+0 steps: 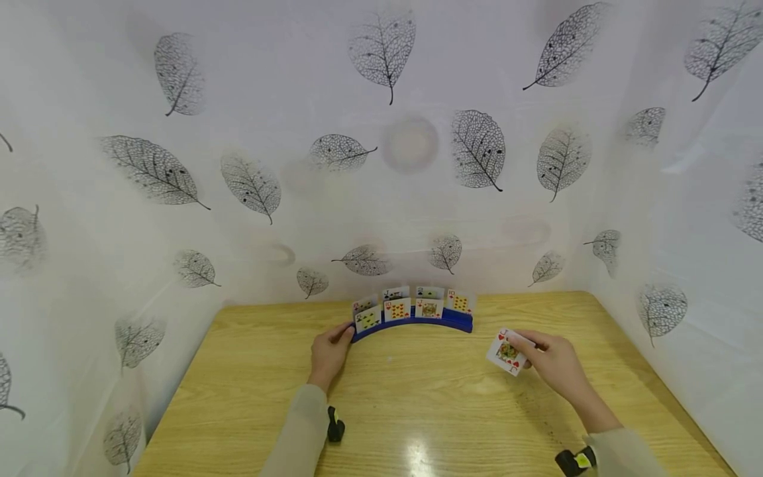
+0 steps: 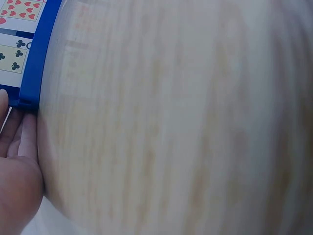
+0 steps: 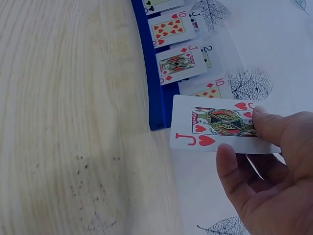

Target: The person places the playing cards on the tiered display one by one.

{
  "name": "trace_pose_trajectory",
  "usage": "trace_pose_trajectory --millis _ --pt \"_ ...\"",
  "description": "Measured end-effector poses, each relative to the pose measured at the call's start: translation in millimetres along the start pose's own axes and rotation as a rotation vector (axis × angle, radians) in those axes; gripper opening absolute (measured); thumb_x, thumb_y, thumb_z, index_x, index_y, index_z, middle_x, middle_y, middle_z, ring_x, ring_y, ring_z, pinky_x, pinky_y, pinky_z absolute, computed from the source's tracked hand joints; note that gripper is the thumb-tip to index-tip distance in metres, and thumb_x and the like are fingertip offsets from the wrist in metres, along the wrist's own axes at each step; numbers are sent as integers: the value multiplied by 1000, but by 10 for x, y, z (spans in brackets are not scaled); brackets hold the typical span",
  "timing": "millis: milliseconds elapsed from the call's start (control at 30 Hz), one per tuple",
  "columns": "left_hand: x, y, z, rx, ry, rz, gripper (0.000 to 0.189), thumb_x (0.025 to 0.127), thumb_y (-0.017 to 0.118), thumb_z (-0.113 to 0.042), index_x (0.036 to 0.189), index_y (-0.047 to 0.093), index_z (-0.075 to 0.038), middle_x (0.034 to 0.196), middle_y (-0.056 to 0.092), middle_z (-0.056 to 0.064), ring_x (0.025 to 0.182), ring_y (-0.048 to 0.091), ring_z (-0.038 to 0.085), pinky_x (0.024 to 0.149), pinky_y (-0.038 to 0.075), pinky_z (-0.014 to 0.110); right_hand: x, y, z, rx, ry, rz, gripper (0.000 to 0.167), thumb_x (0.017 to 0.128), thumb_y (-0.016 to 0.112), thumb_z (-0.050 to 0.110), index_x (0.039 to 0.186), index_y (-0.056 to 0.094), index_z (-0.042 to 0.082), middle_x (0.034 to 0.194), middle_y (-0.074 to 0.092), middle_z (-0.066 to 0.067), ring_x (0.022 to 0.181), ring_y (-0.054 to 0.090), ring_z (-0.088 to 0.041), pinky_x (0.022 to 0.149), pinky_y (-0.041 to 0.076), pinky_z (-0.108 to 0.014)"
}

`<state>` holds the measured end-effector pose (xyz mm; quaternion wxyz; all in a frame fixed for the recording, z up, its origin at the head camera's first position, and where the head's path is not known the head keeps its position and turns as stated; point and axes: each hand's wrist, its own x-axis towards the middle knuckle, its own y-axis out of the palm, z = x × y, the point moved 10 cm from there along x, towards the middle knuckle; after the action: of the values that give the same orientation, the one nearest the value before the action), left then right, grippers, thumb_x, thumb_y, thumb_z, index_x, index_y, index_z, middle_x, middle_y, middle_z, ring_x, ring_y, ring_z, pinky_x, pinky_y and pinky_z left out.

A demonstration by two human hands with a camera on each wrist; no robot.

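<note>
A blue curved playing card holder (image 1: 457, 320) stands at the back of the wooden table, with cards upright in two rows. Its front row has a clubs card (image 1: 368, 319), the ten of hearts (image 1: 397, 309) and the jack of diamonds (image 1: 429, 309). Behind them are a black jack (image 1: 396, 291), a black two (image 1: 430, 291) and the ten of diamonds (image 1: 460, 302); another card at left is partly covered. My left hand (image 1: 329, 351) grips the holder's left end. Right of the holder, my right hand (image 1: 557, 364) pinches the jack of hearts (image 3: 222, 122), face up, between thumb and fingers.
White leaf-printed sheeting (image 1: 411, 199) hangs behind the table and along both sides. Bare wooden tabletop (image 1: 429, 391) lies between my forearms. Each wrist carries a small black device, one of them beside the left sleeve (image 1: 336, 425).
</note>
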<state>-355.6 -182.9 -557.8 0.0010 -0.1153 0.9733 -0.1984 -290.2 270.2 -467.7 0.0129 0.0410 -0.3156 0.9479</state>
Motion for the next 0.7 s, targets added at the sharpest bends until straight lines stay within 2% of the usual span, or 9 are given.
trace_pose_trajectory --millis 200,367,567,700 --pt "-2 -10 -9 4 1 2 32 105 68 -29 131 76 -14 140 70 12 137 61 38 119 46 56 147 115 118 2 -64 15 44 105 66 39 133 73 7 110 78 -14 77 71 -19 62 58 -30" --pt "-8 -13 -33 11 8 2 31 105 68 -29 131 76 -14 139 71 12 136 61 38 118 46 57 281 213 170 11 -82 3 38 103 70 41 125 78 12 109 79 -11 88 71 -25 68 58 -29" --pt "-5 -15 -47 -2 -1 -8 31 104 69 -28 130 77 -13 139 71 13 136 62 39 118 47 56 438 326 207 28 -47 -11 43 98 74 48 122 80 13 111 79 -11 93 69 -20 69 55 -29" --pt "-10 -11 -54 1 10 -7 31 105 68 -26 131 76 -11 139 71 14 135 62 40 117 47 58 516 395 198 36 -1 -6 52 97 73 54 126 78 11 122 78 -15 103 72 -27 75 56 -31"
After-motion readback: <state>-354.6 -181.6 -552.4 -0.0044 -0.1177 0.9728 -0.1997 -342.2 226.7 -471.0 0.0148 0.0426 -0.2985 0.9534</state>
